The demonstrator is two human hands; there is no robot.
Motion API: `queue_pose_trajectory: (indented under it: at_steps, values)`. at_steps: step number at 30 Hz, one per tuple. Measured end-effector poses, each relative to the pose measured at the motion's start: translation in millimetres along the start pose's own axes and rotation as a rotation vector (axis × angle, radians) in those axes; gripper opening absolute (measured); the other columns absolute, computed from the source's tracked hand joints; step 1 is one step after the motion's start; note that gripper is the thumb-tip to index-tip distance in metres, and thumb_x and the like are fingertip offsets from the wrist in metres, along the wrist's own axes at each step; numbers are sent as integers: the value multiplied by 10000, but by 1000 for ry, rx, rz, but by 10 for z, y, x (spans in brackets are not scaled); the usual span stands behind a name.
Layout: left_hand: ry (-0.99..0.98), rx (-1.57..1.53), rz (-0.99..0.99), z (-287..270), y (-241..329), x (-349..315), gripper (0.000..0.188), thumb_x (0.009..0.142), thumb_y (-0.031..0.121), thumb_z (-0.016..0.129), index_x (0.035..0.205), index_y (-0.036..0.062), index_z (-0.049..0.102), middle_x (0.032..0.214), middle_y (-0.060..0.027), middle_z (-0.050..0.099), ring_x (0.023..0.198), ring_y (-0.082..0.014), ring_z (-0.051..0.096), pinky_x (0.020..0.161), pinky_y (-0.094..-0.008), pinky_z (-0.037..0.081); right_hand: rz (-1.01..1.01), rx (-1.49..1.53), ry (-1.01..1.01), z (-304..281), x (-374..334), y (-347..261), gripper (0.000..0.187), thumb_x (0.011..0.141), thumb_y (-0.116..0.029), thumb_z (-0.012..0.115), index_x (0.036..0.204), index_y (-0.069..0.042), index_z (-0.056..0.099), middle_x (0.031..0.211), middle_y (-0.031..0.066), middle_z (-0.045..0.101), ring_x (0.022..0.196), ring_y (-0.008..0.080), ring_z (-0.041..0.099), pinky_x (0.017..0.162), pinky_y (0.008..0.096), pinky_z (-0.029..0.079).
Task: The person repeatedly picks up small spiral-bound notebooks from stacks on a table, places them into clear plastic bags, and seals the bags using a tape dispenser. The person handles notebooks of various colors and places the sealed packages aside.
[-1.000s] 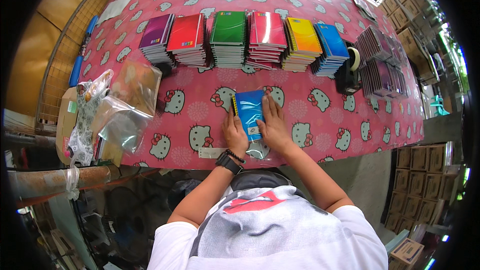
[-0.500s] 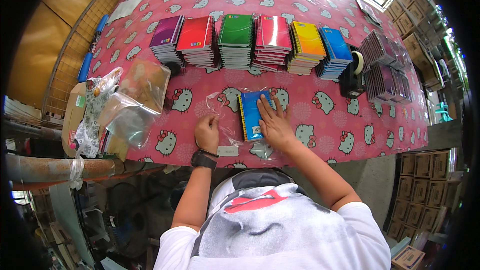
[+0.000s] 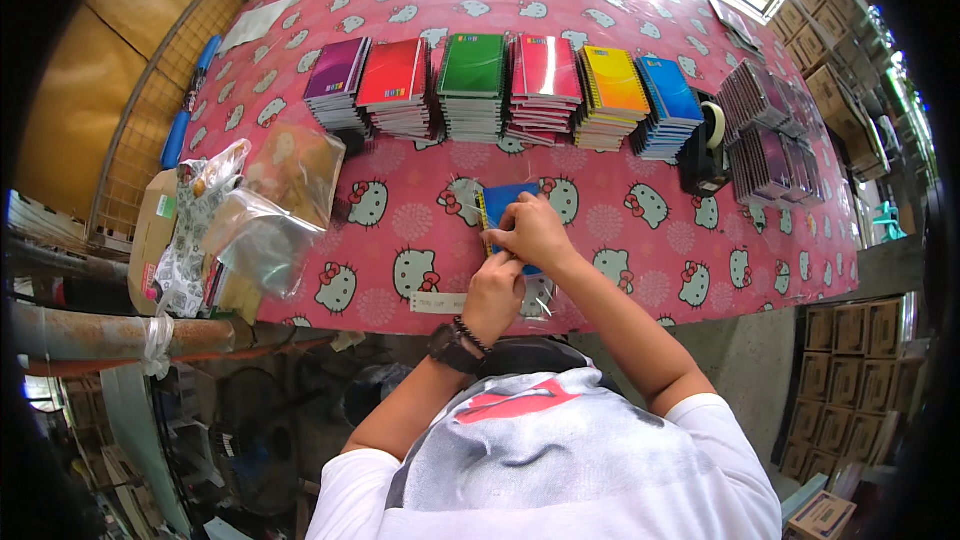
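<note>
In front of me on the table lies a blue spiral notebook [image 3: 508, 200] with a yellow coil along its left side, in clear plastic film [image 3: 540, 302] that shows at its near end. My right hand [image 3: 535, 233] rests over the notebook's middle, fingers curled and thumb pointing left; what they pinch is hidden. Just below it, my left hand [image 3: 496, 292] is closed at the notebook's lower left corner and seems to grip the film, though its fingertips are covered. The hands almost touch. A white paper strip [image 3: 438, 303] lies left of my left wrist.
Stacks of notebooks line up beyond: purple [image 3: 338, 68], red [image 3: 393, 72], green [image 3: 473, 65], pink [image 3: 545, 70], yellow [image 3: 613, 80] and blue [image 3: 667, 88]. A black tape dispenser [image 3: 706, 165] and wrapped purple packs [image 3: 765, 165] stand right. Clear plastic sleeves [image 3: 265, 230] lie left.
My left hand has moved right, from beside the notebook to its lower left corner, and the film has come with it. My right hand has gone from flat to curled.
</note>
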State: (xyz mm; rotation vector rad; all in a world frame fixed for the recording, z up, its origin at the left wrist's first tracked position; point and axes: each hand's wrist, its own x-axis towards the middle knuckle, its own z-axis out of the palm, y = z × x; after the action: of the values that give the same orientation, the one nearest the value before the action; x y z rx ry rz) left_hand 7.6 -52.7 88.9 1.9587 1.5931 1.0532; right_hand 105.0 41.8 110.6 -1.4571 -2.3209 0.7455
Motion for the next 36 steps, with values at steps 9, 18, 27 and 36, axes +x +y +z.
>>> queue_pose_trajectory:
  at_steps: [9,18,27,36]
  values:
    - [186,108,225,-373,-1543,815,232,663,-7,595,865,58,689,1090,-77,631,992,-312,591,836,-369,484,23,40,-57,-33,-3,-7,200,779,-225,665,735,-30,675,865,143,603,901,357,527,816,422,449]
    - [447,-59,136,-412,-1114,1482,104,742,-3,586,831,49,598,894,-109,597,822,-299,576,740,-373,472,-1,127,-51,-29,-45,142,226,846,-206,593,755,-6,645,855,150,598,909,359,529,821,436,430]
    - [-62,-60,83,-17,-818,102,535,937,339,466,1387,66,368,1462,-164,297,1363,-352,232,1101,-462,185,-266,171,-144,-104,-131,286,225,760,-112,658,973,-41,659,1003,106,638,993,323,527,851,391,440]
    - [-181,-7,91,43,-877,165,694,953,388,365,1454,-7,93,1525,-199,72,1414,-363,45,1109,-529,34,-200,-259,-332,-297,-217,489,975,630,-404,781,1445,-219,278,1529,1,203,1414,350,73,1027,677,147]
